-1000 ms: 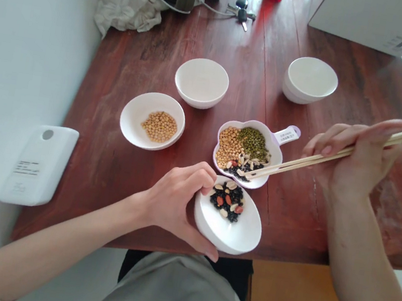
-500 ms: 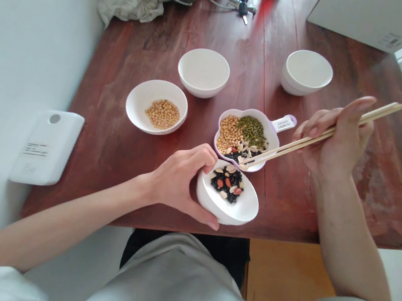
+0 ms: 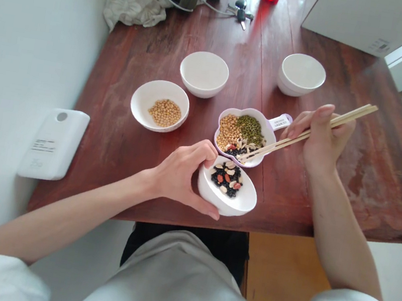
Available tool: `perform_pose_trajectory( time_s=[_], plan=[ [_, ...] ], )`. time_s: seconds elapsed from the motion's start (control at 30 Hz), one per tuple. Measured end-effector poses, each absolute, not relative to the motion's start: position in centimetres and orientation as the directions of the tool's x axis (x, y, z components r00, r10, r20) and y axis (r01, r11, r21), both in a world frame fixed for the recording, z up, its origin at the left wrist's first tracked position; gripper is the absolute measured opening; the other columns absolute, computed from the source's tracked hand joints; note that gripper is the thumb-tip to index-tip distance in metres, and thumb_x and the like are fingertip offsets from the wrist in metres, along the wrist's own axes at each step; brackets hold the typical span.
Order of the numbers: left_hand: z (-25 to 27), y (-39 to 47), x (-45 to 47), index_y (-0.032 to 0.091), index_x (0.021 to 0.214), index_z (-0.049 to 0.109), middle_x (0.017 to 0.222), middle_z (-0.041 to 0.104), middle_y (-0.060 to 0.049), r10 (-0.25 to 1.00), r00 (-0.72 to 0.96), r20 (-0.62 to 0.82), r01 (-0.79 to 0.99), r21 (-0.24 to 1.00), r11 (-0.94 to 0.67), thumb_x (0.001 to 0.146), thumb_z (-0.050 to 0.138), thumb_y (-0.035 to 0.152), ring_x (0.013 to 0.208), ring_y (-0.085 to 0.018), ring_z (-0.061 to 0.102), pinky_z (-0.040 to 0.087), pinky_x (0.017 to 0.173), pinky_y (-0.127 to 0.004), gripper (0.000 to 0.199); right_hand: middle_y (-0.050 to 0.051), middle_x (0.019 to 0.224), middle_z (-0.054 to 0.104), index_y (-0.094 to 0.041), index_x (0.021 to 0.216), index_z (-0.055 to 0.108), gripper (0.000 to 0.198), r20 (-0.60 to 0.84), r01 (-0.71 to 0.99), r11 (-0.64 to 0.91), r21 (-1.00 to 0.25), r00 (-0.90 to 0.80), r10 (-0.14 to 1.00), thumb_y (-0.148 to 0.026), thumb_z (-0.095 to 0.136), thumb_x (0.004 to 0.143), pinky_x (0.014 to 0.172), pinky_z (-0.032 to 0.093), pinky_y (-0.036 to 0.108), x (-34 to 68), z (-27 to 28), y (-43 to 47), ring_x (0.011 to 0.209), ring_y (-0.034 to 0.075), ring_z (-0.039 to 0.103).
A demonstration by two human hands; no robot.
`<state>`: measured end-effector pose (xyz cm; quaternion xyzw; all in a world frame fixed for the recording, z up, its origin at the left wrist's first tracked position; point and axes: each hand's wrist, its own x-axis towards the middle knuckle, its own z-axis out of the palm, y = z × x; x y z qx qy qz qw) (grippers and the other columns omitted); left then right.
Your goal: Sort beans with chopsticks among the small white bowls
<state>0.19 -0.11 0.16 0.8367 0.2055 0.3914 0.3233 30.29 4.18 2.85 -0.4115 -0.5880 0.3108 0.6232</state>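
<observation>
One flat white device (image 3: 53,145) lies at the far left, and to its right a white bowl (image 3: 140,103) holds golden beans (image 3: 164,112). Just behind stands a plain white bowl (image 3: 203,72). The left hand (image 3: 182,173) grasps the held bowl (image 3: 246,190) by its left side, fingers over the rim and thumb along the near wall, as in the earlier frames. This bowl is tilted at the near edge of the red-brown table (image 3: 105,150), just below the lobed dish (image 3: 256,160); whether the two touch I cannot tell. The dish has kept its place beside the bowls, though the whole view has shifted slightly.

Farther right, the right hand (image 3: 322,142) grips the chopsticks (image 3: 353,115) between thumb and fingers. Compared with a second ago, it has come in closer to the dish, and its fingertips now reach the short handle (image 3: 281,121). The tips lie at the dish's near edge.

The held bowl is glossy white inside, with a heap of black beans, reddish peanuts and pale seeds. The dish, white with a lilac rim, carries golden beans at left, green ones at the back, and black beans with peanuts in front.
</observation>
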Motion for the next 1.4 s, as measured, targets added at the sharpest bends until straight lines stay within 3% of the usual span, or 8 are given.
perform_pose_trajectory(
  time_s=[0.13,0.27,0.53,0.67,1.03,1.4],
  plan=[
    [0.1,-0.1,0.1,0.027,0.096,0.041,0.094,0.063,0.000,0.610,0.613,0.502,0.102,0.716,-0.691,0.052,0.102,0.073,0.075,-0.017,0.062,0.053,0.067,-0.030,0.089,0.000,0.037,0.049,-0.024,0.042,0.056,0.075,0.476,-0.041,0.499,-0.866,0.240,0.846,-0.071,0.071,0.098,0.027,0.035,0.026,29.6,2.8,4.8,0.030,0.015,0.052],
    [0.0,-0.1,0.1,0.026,0.096,0.042,0.094,0.063,0.000,0.605,0.613,0.509,0.094,0.713,-0.695,0.052,0.103,0.073,0.075,-0.017,0.062,0.052,0.067,-0.030,0.089,-0.004,0.039,0.043,-0.025,0.040,0.053,0.075,0.500,-0.030,0.548,-0.836,0.371,0.783,-0.068,0.072,0.099,0.032,0.045,0.027,30.0,3.0,5.4,0.029,0.012,0.047],
    [0.1,-0.2,0.1,0.026,0.097,0.042,0.094,0.062,0.001,0.607,0.611,0.508,0.091,0.717,-0.691,0.052,0.099,0.081,0.074,-0.017,0.061,0.053,0.066,-0.029,0.091,-0.006,0.041,0.039,-0.023,0.042,0.054,0.075,0.474,-0.063,0.523,-0.850,0.339,0.813,-0.074,0.076,0.092,0.041,0.058,0.028,30.2,3.1,5.1,0.036,0.014,0.057],
    [0.2,-0.3,0.1,0.026,0.097,0.043,0.093,0.063,0.000,0.609,0.611,0.505,0.093,0.719,-0.689,0.052,0.101,0.077,0.073,-0.016,0.061,0.053,0.066,-0.029,0.090,-0.003,0.041,0.047,-0.021,0.041,0.054,0.078,0.518,-0.048,0.565,-0.823,0.342,0.784,-0.077,0.072,0.093,0.042,0.057,0.027,30.1,2.9,5.3,0.034,0.012,0.056],
    [0.4,-0.3,0.2,0.026,0.099,0.043,0.094,0.064,0.000,0.598,0.600,0.532,0.088,0.698,-0.710,0.060,0.098,0.077,0.074,-0.016,0.064,0.053,0.064,-0.027,0.084,0.002,0.053,0.064,-0.022,0.057,0.072,0.063,0.649,-0.011,0.651,-0.759,0.059,0.758,-0.062,0.067,0.105,0.042,0.050,0.029,30.6,2.0,4.5,0.046,0.018,0.068],
    [0.3,-0.3,0.1,0.026,0.099,0.043,0.094,0.065,-0.001,0.596,0.603,0.531,0.082,0.701,-0.708,0.059,0.099,0.075,0.074,-0.017,0.065,0.055,0.064,-0.028,0.085,0.003,0.048,0.060,-0.023,0.051,0.069,0.069,0.639,0.078,0.641,-0.764,-0.053,0.768,-0.069,0.066,0.102,0.049,0.055,0.034,31.0,2.6,4.2,0.045,0.019,0.066]
  ],
)
